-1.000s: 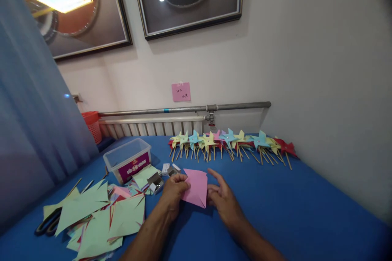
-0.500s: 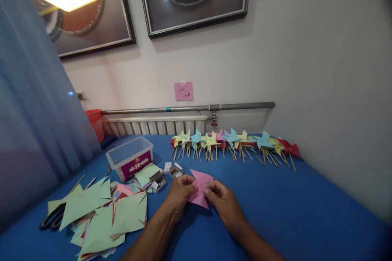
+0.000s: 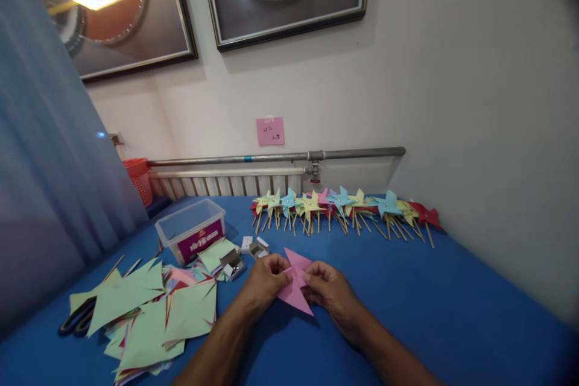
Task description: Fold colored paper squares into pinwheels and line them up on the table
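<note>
Blue table [image 3: 452, 313], left hand [image 3: 265, 283] and right hand [image 3: 332, 291] each grip pink paper [image 3: 295, 289], open cloth rightward.

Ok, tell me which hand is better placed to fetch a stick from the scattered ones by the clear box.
Left, probably. The left hand pinches the pink paper on the side nearer the clear box; the right hand sits farther away.

Matt pink paper [image 3: 295, 289]; smooth blue cloth [image 3: 429, 301]; clear glossy plastic box [image 3: 190, 230].
</note>
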Demonstrator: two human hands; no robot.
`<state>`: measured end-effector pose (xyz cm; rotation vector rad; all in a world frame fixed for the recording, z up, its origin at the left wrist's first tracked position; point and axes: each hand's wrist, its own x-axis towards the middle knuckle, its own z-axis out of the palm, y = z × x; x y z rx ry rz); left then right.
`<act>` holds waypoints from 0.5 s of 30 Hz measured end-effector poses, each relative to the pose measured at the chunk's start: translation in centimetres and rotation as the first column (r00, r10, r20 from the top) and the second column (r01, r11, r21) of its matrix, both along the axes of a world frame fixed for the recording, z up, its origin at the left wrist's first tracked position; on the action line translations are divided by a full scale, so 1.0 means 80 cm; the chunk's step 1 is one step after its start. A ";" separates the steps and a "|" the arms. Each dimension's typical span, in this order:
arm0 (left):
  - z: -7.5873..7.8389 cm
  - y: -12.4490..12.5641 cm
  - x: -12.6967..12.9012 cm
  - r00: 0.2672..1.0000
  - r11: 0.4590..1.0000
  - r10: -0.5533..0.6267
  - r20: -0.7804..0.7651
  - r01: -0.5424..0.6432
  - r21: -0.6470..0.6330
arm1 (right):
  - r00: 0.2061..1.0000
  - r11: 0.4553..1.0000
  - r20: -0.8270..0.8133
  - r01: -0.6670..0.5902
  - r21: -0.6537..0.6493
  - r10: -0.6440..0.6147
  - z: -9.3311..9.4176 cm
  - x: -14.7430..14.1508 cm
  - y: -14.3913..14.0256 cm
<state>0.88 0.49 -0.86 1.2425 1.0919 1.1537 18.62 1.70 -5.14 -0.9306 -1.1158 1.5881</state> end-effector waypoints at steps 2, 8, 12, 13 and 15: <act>0.000 0.001 -0.001 1.000 1.000 -0.009 0.015 0.009 -0.002 | 1.000 0.999 0.021 0.008 0.053 -0.009 -0.003 0.000 0.004; -0.006 0.002 0.007 0.998 1.000 0.008 0.066 -0.007 -0.021 | 0.994 0.978 0.100 0.020 0.208 -0.041 -0.008 0.004 0.009; -0.007 0.000 0.009 0.995 0.998 0.010 0.095 -0.004 -0.057 | 0.985 0.964 0.159 0.020 0.265 -0.064 -0.009 0.006 0.010; -0.007 0.000 0.009 0.995 0.998 0.009 0.099 -0.003 -0.066 | 0.983 0.963 0.170 0.023 0.270 -0.071 -0.009 0.006 0.010; -0.006 -0.001 0.009 0.994 0.997 0.014 0.104 -0.006 -0.079 | 0.980 0.962 0.173 0.054 0.267 -0.103 -0.008 0.005 0.008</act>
